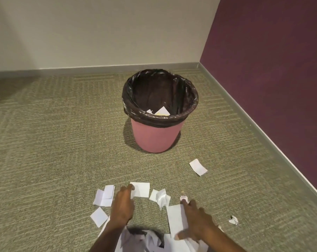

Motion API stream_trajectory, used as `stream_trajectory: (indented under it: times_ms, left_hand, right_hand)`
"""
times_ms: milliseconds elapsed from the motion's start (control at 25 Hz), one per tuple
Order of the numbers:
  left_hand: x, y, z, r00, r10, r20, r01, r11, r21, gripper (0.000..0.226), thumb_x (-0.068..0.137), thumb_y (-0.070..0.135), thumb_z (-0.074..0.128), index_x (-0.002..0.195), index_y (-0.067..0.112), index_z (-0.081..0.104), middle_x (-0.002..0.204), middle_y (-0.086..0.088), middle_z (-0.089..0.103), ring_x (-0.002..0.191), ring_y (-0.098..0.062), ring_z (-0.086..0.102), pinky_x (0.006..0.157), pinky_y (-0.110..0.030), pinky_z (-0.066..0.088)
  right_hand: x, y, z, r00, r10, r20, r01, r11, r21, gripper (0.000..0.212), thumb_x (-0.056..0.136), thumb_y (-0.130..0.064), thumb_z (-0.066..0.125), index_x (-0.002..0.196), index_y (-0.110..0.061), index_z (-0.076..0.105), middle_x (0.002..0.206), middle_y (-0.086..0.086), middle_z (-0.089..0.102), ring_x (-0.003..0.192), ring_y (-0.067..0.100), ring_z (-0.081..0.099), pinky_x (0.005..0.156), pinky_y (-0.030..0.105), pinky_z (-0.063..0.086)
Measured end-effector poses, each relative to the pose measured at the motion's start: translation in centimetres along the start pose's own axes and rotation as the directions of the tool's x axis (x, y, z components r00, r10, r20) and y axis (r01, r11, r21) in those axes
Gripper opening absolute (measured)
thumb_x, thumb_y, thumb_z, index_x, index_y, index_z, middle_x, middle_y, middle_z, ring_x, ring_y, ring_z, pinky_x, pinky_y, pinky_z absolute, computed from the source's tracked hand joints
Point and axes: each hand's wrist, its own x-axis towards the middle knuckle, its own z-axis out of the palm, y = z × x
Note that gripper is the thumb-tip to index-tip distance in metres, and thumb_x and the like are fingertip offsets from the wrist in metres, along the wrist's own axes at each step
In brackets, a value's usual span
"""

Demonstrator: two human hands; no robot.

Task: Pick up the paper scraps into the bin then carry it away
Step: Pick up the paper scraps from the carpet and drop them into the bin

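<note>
bottom centre: left hand (122, 206) released, fingertips touching a scrap (142, 190); right hand (196, 220) spread flat on a sheet (175, 220). bin (156, 137) mid-frame.

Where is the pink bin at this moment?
Head view: the pink bin stands upright on the carpet, slightly right of centre, near the purple wall, beyond the paper scraps.

The green-grey carpet (63, 142) ran to a wall corner at the far right. A pink bin (156, 137) stood upright on it, far of centre. Nearer lay a folded stack (104, 197) and 1 small square (98, 216) at left, a square sheet (142, 189), a crumpled piece (161, 197), a large sheet (175, 219), 1 lone scrap (198, 167) further right, and a small wad (233, 220) near right.
</note>
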Motion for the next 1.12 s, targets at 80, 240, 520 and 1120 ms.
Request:
stream_trajectory:
  times_ms: [80,240,520,1120]
  left_hand:
    - [0.2,-0.1,0.1,1.000,0.014,0.002,-0.014,0.996,-0.088,0.039,0.078,0.002,0.066,0.113,0.017,0.059,0.109,-0.009,0.064,0.104,-0.029,0.060,0.088,-0.037,0.048]
    - [1.1,1.6,-0.4,0.998,0.065,-0.020,-0.067,0.976,-0.208,0.025,0.082,0.002,0.066,0.105,0.012,0.064,0.108,-0.005,0.060,0.108,-0.026,0.057,0.086,-0.026,0.038]
    - [3.5,1.6,-1.5,0.960,0.145,0.240,-0.139,0.989,-0.043,0.057,0.085,0.007,0.067,0.137,0.020,0.044,0.129,-0.011,0.041,0.122,-0.030,0.048,0.100,-0.032,0.039]
    - [2.4,1.7,-1.4,0.973,0.188,0.137,-0.175,0.980,-0.099,0.015,0.078,0.012,0.076,0.092,0.008,0.070,0.097,-0.001,0.044,0.092,-0.022,0.056,0.080,-0.025,0.039]
  right_hand:
    - [-0.6,-1.2,2.7,0.995,-0.004,-0.102,-0.002,0.998,-0.063,0.110,0.073,-0.053,0.076,0.153,-0.023,0.006,0.158,0.017,0.009,0.137,0.042,0.029,0.101,0.053,0.042]
    - [-0.8,-1.9,4.1,0.952,-0.077,-0.298,0.067,0.997,-0.043,0.075,0.085,-0.033,0.070,0.143,-0.018,0.025,0.144,0.012,0.031,0.126,0.033,0.039,0.091,0.045,0.049]
    - [-0.2,-1.7,3.7,0.920,-0.108,-0.377,0.207,0.950,0.233,0.063,0.086,-0.002,0.055,0.142,-0.016,0.031,0.131,0.009,0.052,0.112,0.027,0.058,0.089,0.037,0.049]
    - [3.3,1.6,-1.9,0.900,-0.137,-0.413,0.303,0.879,0.368,0.062,0.088,-0.003,0.065,0.143,-0.013,0.038,0.142,0.001,0.034,0.131,0.020,0.042,0.111,0.025,0.031]
